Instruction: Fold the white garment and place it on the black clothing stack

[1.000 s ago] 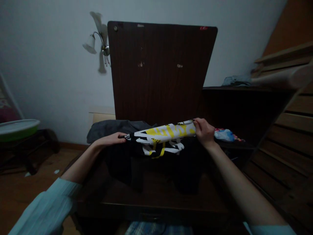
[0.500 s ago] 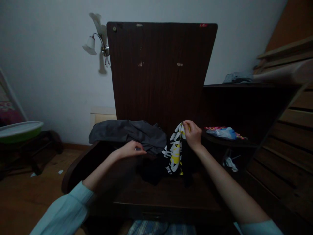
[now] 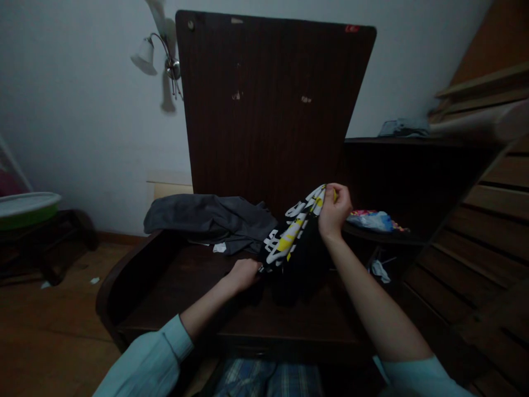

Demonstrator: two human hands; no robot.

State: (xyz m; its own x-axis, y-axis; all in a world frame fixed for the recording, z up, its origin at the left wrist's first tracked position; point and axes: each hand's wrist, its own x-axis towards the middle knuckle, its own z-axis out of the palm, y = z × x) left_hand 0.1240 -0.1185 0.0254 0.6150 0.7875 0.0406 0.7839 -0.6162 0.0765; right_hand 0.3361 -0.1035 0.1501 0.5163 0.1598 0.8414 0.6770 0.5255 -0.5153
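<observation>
A black garment [image 3: 294, 242] with white and yellow print hangs above a dark wooden table [image 3: 182, 286]. My right hand [image 3: 334, 210] is closed on its upper edge and holds it up. My left hand [image 3: 244, 273] is closed on its lower left corner, low over the table. The cloth runs slanted between the two hands, and its black part droops below them.
A grey garment [image 3: 210, 218] lies crumpled at the table's back. A tall dark board [image 3: 268, 110] stands behind it. A dark shelf on the right holds a colourful packet [image 3: 372, 219]. A wall lamp [image 3: 155, 55] hangs upper left, and a green-rimmed tray [image 3: 27, 205] sits far left.
One second ago both hands held the garment stretched level. My left hand let go, then took hold of the lower corner. My right hand has lifted its end a little.
</observation>
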